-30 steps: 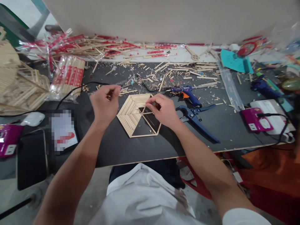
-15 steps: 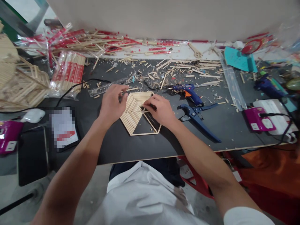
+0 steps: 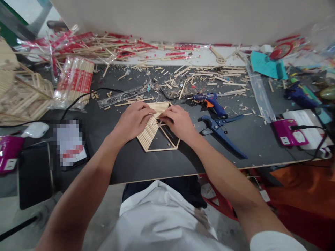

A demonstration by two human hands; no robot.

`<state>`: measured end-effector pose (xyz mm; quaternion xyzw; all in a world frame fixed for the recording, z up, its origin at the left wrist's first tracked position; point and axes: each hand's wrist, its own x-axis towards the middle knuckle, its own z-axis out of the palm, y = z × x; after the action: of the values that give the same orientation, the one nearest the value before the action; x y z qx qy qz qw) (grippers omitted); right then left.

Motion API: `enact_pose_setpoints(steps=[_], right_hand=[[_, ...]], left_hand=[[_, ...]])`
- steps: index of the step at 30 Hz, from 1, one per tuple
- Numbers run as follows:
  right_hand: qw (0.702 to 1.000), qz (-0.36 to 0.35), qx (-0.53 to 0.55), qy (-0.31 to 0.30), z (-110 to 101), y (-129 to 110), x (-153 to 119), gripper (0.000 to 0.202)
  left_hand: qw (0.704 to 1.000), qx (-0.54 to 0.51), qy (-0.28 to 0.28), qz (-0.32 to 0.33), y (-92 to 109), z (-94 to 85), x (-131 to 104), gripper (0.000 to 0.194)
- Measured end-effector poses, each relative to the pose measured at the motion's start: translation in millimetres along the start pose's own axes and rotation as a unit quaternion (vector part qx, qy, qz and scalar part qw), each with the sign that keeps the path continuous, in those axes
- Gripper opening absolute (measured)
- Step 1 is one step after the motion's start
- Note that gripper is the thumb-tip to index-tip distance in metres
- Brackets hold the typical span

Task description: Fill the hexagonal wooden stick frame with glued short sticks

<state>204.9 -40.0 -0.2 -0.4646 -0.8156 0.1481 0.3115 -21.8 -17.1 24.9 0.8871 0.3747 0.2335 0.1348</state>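
A hexagonal panel of thin wooden sticks (image 3: 149, 139) lies flat on the dark table. Sticks fill its left and upper sections, while the lower and right sections show bare table between frame sticks. My left hand (image 3: 134, 120) covers the panel's left side, its fingers closed and pressed on the sticks near the middle. Just across the centre, my right hand (image 3: 176, 120) pinches with thumb and fingertips; whatever is between them is hidden. Right of that hand lie a blue glue gun (image 3: 213, 104) with an orange trigger and a blue-handled cutter (image 3: 225, 134).
Wrapped bundles of sticks (image 3: 74, 82) and a stick-built model (image 3: 28, 92) stand at left. Loose sticks and scraps (image 3: 199, 75) litter the back. Two phones, one a dark phone (image 3: 35, 176), lie front left. A magenta power adapter (image 3: 289, 132) with a cable is at right.
My left hand has come down and rightward onto the panel, its fingers closing near the centre beside my right hand. The right hand stays almost in place.
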Motion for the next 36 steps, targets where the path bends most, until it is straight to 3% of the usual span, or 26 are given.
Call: enact_pose_setpoints(steps=[6, 11, 36], right_hand=[[1.000, 0.006, -0.008, 0.019, -11.9, 2.5, -1.7, 0.016], [1.000, 0.010, -0.009, 0.006, -9.4, 2.8, -2.2, 0.018], [0.999, 0.039, 0.005, -0.007, -7.1, -1.2, -2.8, 0.016]], left_hand=[[0.998, 0.011, -0.062, 0.029, 3.4, -3.9, 0.1, 0.035], [0.995, 0.020, -0.086, 0.048, 4.3, -3.8, -0.6, 0.038], [0.997, 0.037, -0.059, 0.035, 8.5, 1.0, 0.1, 0.033]])
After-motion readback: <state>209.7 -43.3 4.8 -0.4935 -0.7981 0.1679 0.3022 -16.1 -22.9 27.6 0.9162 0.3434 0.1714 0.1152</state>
